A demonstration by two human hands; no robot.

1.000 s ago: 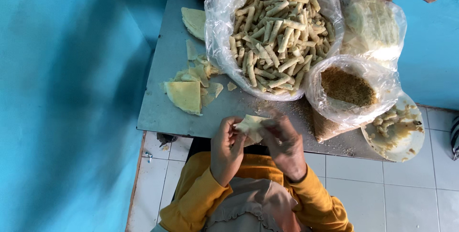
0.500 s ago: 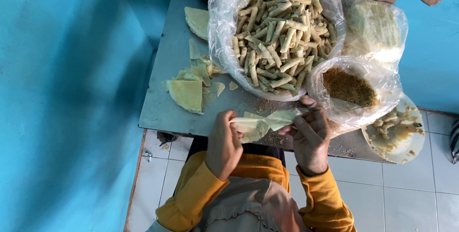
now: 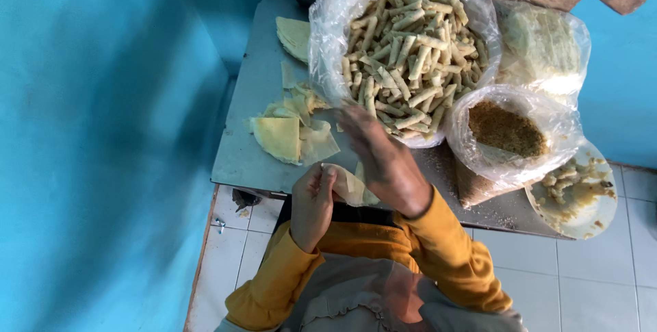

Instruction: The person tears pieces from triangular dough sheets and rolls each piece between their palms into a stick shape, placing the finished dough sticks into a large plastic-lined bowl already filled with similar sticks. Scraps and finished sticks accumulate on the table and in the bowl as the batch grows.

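Note:
My left hand (image 3: 313, 198) pinches a pale, thin pastry wrapper (image 3: 350, 185) just above the near edge of the grey metal table (image 3: 239, 157). My right hand (image 3: 380, 157), blurred by motion, stretches across the wrapper toward the left, near a heap of loose wrapper pieces (image 3: 291, 130). Its fingers are spread and I see nothing in them. Behind it stands a large clear plastic bag (image 3: 410, 44) full of several rolled pastry sticks.
A smaller clear bag of brown crumbly filling (image 3: 506, 130) sits to the right, with a bag of pale sheets (image 3: 544, 41) behind it. A white plate (image 3: 578, 192) smeared with paste overhangs the table's right end. A blue wall runs along the left; white floor tiles lie below.
My right hand let go of the wrapper's right end and swung left and forward over the table. My left hand kept the wrapper in place.

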